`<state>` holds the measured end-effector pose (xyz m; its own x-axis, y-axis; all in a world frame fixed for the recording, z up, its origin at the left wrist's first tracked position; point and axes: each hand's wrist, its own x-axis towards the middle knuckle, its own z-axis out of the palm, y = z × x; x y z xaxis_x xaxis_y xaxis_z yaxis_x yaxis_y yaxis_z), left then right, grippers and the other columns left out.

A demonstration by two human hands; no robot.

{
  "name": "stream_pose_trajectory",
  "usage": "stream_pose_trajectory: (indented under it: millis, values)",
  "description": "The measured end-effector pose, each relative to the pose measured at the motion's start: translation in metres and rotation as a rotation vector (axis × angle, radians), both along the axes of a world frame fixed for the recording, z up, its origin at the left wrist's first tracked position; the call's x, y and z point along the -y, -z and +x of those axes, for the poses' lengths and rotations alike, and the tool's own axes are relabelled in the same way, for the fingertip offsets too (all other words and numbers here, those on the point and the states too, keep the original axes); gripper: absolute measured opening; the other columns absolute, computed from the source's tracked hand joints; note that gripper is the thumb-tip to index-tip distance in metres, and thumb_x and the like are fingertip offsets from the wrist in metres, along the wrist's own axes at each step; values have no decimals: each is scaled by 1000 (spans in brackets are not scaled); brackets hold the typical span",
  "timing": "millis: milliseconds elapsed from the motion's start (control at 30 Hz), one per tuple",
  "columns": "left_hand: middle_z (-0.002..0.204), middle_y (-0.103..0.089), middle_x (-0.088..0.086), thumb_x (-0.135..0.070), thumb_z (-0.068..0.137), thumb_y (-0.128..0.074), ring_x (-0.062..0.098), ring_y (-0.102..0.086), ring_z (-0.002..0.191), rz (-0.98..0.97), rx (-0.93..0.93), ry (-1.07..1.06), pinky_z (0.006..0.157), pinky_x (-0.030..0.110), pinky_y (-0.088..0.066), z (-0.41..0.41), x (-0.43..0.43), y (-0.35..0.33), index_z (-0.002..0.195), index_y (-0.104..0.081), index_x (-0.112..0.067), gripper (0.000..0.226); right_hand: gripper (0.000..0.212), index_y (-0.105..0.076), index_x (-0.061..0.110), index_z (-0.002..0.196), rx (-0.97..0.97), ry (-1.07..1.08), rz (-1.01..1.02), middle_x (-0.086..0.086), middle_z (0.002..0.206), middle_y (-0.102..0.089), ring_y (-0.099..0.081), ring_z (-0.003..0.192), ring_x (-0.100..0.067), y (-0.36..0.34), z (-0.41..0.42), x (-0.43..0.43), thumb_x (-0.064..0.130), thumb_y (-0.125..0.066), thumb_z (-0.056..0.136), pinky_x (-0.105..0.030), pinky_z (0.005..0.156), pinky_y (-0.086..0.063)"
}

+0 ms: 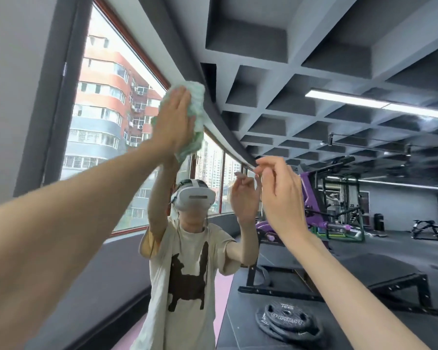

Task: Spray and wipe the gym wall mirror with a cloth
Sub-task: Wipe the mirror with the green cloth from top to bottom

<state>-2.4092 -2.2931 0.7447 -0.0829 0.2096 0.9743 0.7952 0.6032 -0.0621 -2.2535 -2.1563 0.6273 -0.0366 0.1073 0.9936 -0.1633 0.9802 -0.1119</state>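
The left hand (173,120) is pressing flat on the cloth (196,114), fingers straight and held close together, palm pinning it against the glass of the mirror (314,72). The cloth is a pale green, nubbly, towel-like fabric, bunching into soft folds that are spilling out past the fingertips and below the heel of the palm. It is sitting high on the smooth, glossy mirror, right where the reflected hand is meeting the real one.

Lower than the cloth and off to its right, the right hand (281,195) is hovering just clear of the glass, fingers loosely bent, thumb and forefinger tips drawing near each other; it is holding nothing that shows.

Directly below the cloth, the reflected person is wearing a white, rounded headset (195,197) and a loose cream T-shirt (187,274) with a dark brown animal silhouette on it. Far below and to the right of the cloth, round black iron weight plates (288,322) are lying stacked flat beside a slanted black padded bench (364,276).
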Motion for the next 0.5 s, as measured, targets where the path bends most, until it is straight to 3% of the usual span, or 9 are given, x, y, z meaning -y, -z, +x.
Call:
stream_pose_trajectory:
  millis: [67,133,200,267,333,400,500]
  values:
    - [152,-27,14,-5,93,-45,25,-19,142,82,-36,121,117,30,-3,20,-28,20,143,-31,-3,52,26,-57,12,109,-28,-2,-33,8,91,-63,-53,90,-4,-4,2,-5,18,-34,98,-25,91,-33]
    - [144,-43,12,8,81,-58,26,-36,136,-107,-208,238,116,32,-7,26,-55,73,136,-48,-7,58,22,-55,13,108,-20,-15,-103,6,92,-62,-55,92,-11,-1,0,-8,14,-35,100,-28,89,-36]
    - [141,-48,6,4,79,-60,23,-42,133,-412,-349,279,116,38,-16,23,-67,137,133,-52,-14,58,20,-54,14,108,-25,-41,-137,6,92,-61,-57,92,-14,8,0,-8,14,-36,100,-31,90,-40]
    - [137,-52,6,-9,85,-46,22,-47,129,-667,-434,320,115,39,-25,18,-61,189,131,-54,-12,47,21,-55,12,108,-25,-20,-109,5,93,-60,-58,92,-14,23,3,-9,15,-36,98,-25,91,-39]
    - [136,-53,7,-12,85,-46,22,-48,128,-735,-513,277,115,38,-23,9,-48,207,130,-54,-10,46,21,-55,11,109,29,33,-76,6,98,-60,-55,95,-10,39,5,-13,11,-38,97,-24,93,-37]
    - [139,-49,5,-8,80,-65,18,-45,130,-529,-488,159,115,38,-22,-3,-36,195,132,-52,-13,54,25,-56,14,113,104,73,-70,8,105,-57,-48,101,-3,58,9,-18,4,-41,95,-31,97,-38]
    - [144,-43,5,-10,86,-65,20,-36,136,-53,-151,132,117,39,-21,-9,-18,160,134,-49,-14,51,47,-55,19,126,189,116,-19,6,122,-53,-44,114,-6,93,15,-22,-6,-45,88,-26,103,-32]
